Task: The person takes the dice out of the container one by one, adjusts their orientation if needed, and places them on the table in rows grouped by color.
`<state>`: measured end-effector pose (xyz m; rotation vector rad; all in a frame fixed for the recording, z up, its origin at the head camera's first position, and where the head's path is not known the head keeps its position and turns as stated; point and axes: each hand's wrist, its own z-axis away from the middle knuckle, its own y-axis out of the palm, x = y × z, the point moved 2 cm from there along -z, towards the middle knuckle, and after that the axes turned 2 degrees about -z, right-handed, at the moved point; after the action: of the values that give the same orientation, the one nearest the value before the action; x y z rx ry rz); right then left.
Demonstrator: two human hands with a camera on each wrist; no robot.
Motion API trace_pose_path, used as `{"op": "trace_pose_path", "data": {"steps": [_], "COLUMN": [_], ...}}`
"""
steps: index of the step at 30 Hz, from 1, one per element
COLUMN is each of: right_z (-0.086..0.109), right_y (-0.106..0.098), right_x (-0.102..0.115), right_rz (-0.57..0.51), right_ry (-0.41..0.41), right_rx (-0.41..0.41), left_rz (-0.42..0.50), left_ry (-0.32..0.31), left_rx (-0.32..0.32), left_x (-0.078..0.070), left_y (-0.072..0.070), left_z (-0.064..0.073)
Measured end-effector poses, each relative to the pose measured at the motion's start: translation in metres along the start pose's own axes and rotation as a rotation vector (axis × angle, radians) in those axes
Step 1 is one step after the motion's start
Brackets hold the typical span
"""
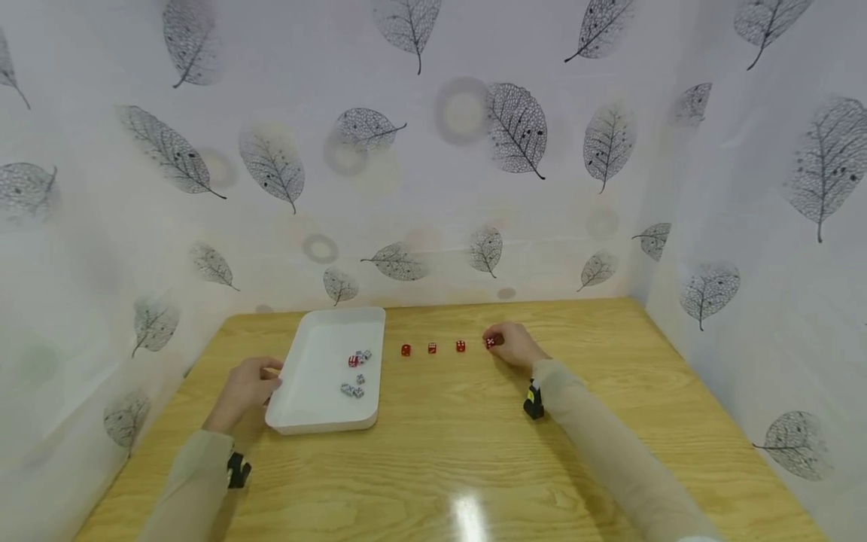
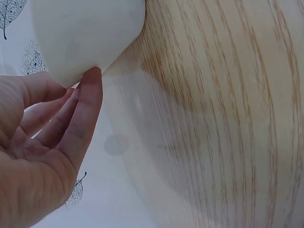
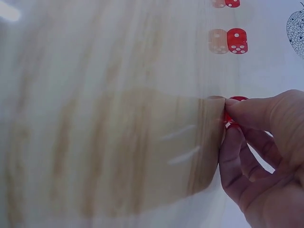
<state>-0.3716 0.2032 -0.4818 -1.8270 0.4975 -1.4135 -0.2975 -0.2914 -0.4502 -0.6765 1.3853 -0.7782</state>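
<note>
My right hand (image 1: 516, 344) pinches a red die (image 1: 491, 342) between thumb and fingertips at the right end of a row. In the right wrist view the fingers partly cover that die (image 3: 230, 118). Three more red dice stand spaced out to its left: the nearest die (image 1: 460, 346), a middle die (image 1: 432, 348) and a far die (image 1: 406, 350). At the left, my left hand (image 1: 247, 388) grips the side of a white tray (image 1: 318, 418) between thumb and fingers. Inside the tray lie one red die (image 1: 353, 361) and several pale grey dice (image 1: 358, 392).
The wooden table (image 1: 440, 459) has a glossy top that reflects light. A white curtain (image 1: 420, 203) printed with grey leaves surrounds its back and sides. Black wrist straps with devices (image 1: 533, 400) sit on both forearms.
</note>
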Motion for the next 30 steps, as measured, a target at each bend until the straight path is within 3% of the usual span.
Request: {"op": "trace_pose_path", "data": {"steps": [30], "right_z": [-0.0003], "right_y": [-0.0003], "right_x": [-0.0021], "right_rz": [0.003], "right_ry": [0.007], "right_rx": [0.012], "left_rz": [0.005], "left_ry": [-0.013], "left_rx": [-0.006], "left_x": [0.0023], "left_y": [0.0014], "left_z": [-0.0008]}}
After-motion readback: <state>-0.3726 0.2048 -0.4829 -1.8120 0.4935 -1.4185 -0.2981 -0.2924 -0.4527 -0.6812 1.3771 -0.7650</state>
